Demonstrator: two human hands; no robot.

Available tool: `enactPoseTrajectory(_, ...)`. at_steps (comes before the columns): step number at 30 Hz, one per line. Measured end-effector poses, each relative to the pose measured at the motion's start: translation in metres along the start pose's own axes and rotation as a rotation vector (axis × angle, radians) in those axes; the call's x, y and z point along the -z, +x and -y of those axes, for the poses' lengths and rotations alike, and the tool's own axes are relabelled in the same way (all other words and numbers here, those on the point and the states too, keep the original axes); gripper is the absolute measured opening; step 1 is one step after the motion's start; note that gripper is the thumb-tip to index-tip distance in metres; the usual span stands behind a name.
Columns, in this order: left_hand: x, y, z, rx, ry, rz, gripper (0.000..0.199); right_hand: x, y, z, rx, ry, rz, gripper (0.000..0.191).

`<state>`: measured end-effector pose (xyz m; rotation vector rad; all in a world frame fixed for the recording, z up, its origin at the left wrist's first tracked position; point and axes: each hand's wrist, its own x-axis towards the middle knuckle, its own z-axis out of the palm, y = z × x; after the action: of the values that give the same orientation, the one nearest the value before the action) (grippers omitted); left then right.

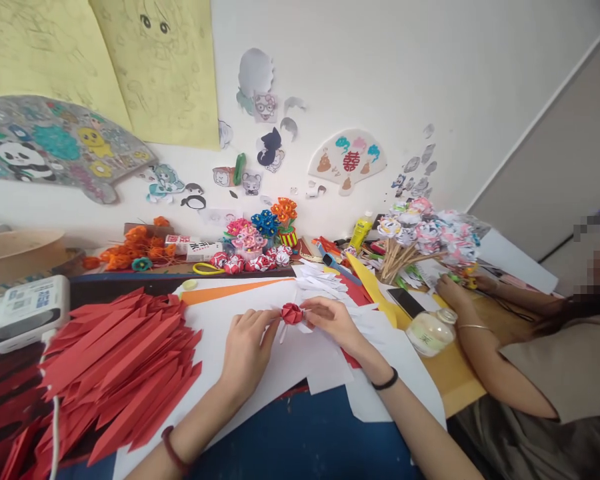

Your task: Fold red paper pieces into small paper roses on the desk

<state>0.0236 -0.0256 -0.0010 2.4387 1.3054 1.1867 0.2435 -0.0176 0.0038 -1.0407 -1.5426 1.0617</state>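
Between my two hands is a small red folded-paper flower (292,313) with white paper strips sticking out below it. My left hand (250,343) pinches its left side, fingers closed. On the right side, the fingertips of my right hand (333,323) close on the flower's edge and a white strip. Both hands are over white paper sheets (210,360). A big heap of folded red paper strips (125,360) lies left of my left hand. White paper strips (323,277) lie just beyond my right hand.
A white box-shaped device (30,313) with a cable stands far left. Paper flowers (245,243) line the wall. On the right are a phone (406,303), a jar (431,331) and a bunch of stick flowers (420,233). Another person's hands (455,290) work there.
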Motion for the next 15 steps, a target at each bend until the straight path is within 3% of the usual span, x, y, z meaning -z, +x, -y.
enactPoseTrajectory(7, -0.001, -0.003, 0.002, -0.022, -0.073, 0.048, 0.018, -0.002, -0.002, -0.009, 0.118, -0.250, -0.075, 0.023)
enactPoseTrajectory(11, 0.001, -0.004, 0.003, -0.018, -0.019, 0.073, 0.018, -0.004, -0.005, -0.003, 0.199, -0.344, -0.152, 0.019)
enactPoseTrajectory(15, 0.001, -0.004, 0.005, -0.053, 0.024, 0.071, 0.021, -0.006, -0.008, 0.003, 0.311, -0.389, -0.139, 0.018)
